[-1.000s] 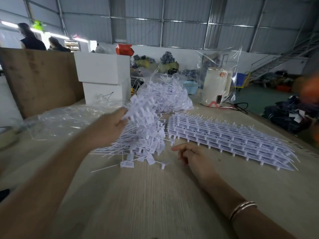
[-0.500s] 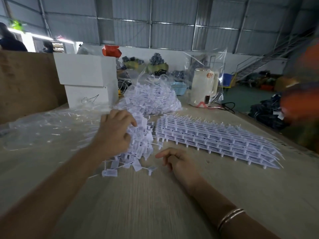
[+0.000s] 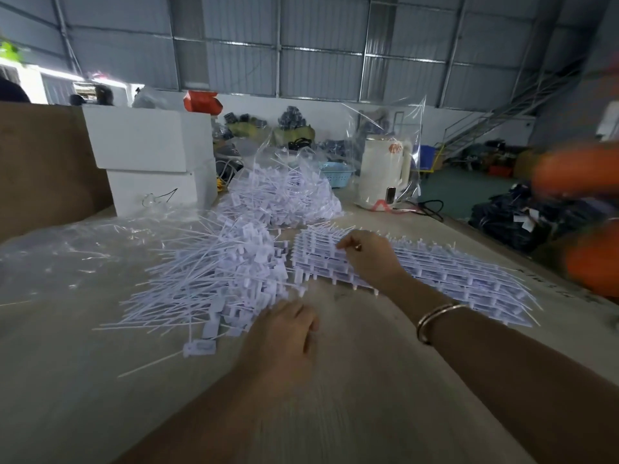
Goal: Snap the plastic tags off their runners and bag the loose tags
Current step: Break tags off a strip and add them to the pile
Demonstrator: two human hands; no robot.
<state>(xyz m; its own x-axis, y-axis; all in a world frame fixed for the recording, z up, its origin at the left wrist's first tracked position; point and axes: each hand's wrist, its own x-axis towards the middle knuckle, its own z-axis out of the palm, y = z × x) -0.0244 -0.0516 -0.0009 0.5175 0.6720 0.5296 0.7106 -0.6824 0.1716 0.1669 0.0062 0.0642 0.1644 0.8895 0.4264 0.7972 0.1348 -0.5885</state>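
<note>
Resting nearest the camera, the left hand (image 3: 284, 333) lay knuckles-up at the near edge of the loose tags (image 3: 221, 276), its fingers loosely curled against the table (image 3: 100, 380) and holding nothing that showed. That heap sprawled just beyond it, thin tails pointing every way, with one stray tag (image 3: 199, 348) lying apart on the near side. Such pieces looked very light, springy and slippery, likely to tangle and scatter; scooping a bunch by the flat heads seemed safer than pulling at the tails.

Just beyond, the right hand (image 3: 370, 257) was down on the stacked runners (image 3: 435, 276), fingertips pinching at the stack's left end. The sheets looked stiff but brittle at the joints, so a hold at the edge frame, bending there, would probably snap tags free cleanly.

Farther back sat a clear bag (image 3: 281, 192) already heaped with tags, and behind it white boxes (image 3: 147, 162) and a white kettle (image 3: 385, 172).
</note>
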